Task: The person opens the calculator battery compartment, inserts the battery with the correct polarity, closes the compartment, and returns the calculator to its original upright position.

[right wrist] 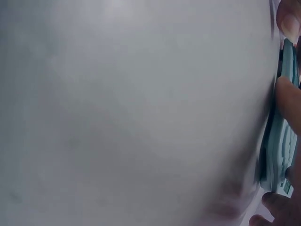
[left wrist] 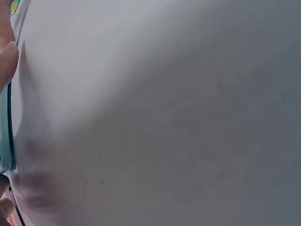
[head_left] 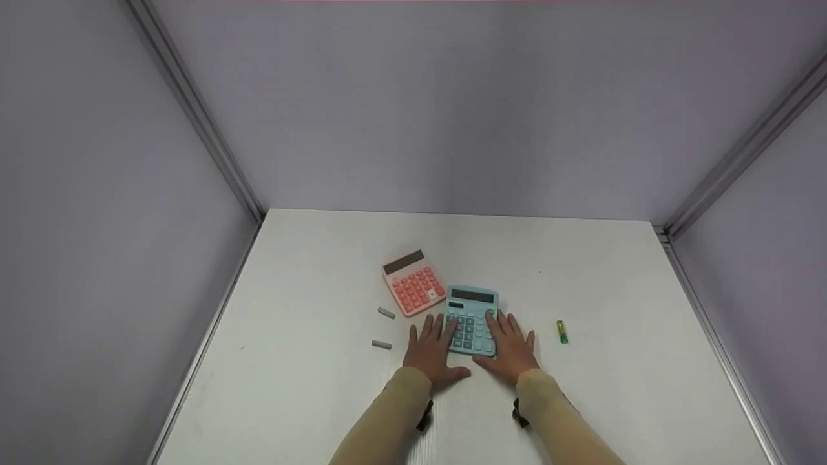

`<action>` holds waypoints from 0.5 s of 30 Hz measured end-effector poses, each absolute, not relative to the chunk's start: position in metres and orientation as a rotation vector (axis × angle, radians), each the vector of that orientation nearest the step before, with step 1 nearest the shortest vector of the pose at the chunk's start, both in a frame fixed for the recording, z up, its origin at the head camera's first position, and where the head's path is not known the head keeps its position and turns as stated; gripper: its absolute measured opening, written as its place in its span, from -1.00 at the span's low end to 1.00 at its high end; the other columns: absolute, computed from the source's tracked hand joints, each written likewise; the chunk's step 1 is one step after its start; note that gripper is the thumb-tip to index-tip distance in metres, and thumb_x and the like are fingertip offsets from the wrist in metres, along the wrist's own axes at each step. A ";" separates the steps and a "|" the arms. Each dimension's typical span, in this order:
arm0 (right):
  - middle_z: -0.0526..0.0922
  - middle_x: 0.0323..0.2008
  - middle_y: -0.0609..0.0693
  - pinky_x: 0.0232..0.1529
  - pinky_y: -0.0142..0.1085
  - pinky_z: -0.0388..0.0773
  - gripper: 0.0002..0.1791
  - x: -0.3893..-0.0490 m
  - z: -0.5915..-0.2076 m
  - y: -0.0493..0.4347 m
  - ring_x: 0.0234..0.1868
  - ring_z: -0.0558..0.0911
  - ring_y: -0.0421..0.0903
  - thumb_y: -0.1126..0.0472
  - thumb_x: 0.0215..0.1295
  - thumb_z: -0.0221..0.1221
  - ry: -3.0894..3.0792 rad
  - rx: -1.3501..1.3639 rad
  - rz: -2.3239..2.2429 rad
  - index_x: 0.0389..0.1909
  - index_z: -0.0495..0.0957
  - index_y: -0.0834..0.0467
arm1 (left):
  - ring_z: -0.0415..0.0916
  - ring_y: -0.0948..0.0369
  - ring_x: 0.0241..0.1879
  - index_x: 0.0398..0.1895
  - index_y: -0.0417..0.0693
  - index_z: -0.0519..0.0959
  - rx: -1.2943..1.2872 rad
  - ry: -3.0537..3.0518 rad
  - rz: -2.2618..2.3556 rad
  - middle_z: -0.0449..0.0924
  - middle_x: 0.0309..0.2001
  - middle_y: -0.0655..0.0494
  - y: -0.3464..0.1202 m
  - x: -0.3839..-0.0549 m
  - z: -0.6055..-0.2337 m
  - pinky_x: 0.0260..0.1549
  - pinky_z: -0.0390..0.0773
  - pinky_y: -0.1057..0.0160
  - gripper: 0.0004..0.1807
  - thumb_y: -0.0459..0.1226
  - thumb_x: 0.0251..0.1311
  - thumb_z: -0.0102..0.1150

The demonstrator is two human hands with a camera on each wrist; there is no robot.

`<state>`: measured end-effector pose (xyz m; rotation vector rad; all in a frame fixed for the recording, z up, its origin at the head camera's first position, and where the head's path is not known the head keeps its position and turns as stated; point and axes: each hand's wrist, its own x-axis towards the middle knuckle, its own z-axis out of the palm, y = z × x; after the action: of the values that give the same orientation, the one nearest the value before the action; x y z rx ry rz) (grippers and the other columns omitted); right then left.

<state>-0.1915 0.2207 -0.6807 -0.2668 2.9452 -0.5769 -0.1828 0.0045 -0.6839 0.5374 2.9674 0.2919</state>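
Pale blue plastic covers the calculator (head_left: 471,323) on the white desk (head_left: 310,271), its dark display at the far end and its keys towards the person. Both hands rest at its near part: the left hand (head_left: 431,355) along the left side, index finger reaching over the edge onto the keys, and the right hand (head_left: 510,349) along the right side, index finger on the keys near that edge. Fingers on both are spread and extended rather than curled round anything. The right thumb lies by the near edge of the blue calculator, while the left thumb points inward over the desk, just short of it. Beyond the left hand, a pink calculator (head_left: 413,287) lies turned at an angle, its near right corner right beside the blue one; whether they touch is hard to tell. Two small grey cylinders (head_left: 386,312) lie apart from each other, left of the calculators, and a green-and-gold battery (head_left: 562,331) lies to the right of the right hand. Beige sleeves (head_left: 387,413) cover the forearms, and grey-violet walls (head_left: 413,116) enclose the desk at the back and both sides. In each wrist view, the blue calculator shows only at the margin.
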 end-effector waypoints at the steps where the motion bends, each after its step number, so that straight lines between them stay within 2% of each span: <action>1: -0.04 0.51 0.09 0.26 0.45 -0.22 0.13 -0.191 -0.680 0.221 0.50 -0.11 0.16 -0.38 0.03 0.25 2.944 -0.263 -0.581 0.53 -0.07 -0.07 | -0.30 0.00 0.50 0.55 0.24 -0.18 0.539 2.964 0.285 -0.15 0.53 0.03 0.005 -0.183 -0.683 0.39 -0.13 -0.18 0.21 0.56 -0.12 -0.07; 7: 0.09 0.47 0.11 0.27 0.43 -0.22 0.11 -0.192 -0.680 0.220 0.50 -0.10 0.14 -0.33 0.05 0.27 2.934 -0.247 -0.572 0.53 -0.07 -0.07 | -0.30 0.01 0.50 0.55 0.23 -0.17 0.547 2.959 0.254 -0.15 0.53 0.03 0.005 -0.182 -0.679 0.38 -0.13 -0.20 0.21 0.55 -0.11 -0.06; 15: 0.07 0.48 0.10 0.29 0.41 -0.22 0.11 -0.191 -0.677 0.219 0.50 -0.10 0.11 -0.31 0.05 0.29 2.916 -0.242 -0.598 0.53 -0.08 -0.09 | -0.31 0.04 0.50 0.55 0.21 -0.15 0.539 2.956 0.260 -0.13 0.53 0.02 0.005 -0.181 -0.678 0.39 -0.13 -0.18 0.19 0.55 -0.10 -0.10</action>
<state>-0.1906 0.2191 -0.6771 -0.2424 2.9159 -0.5977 -0.1807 0.0054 -0.6783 0.5391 2.9555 0.2596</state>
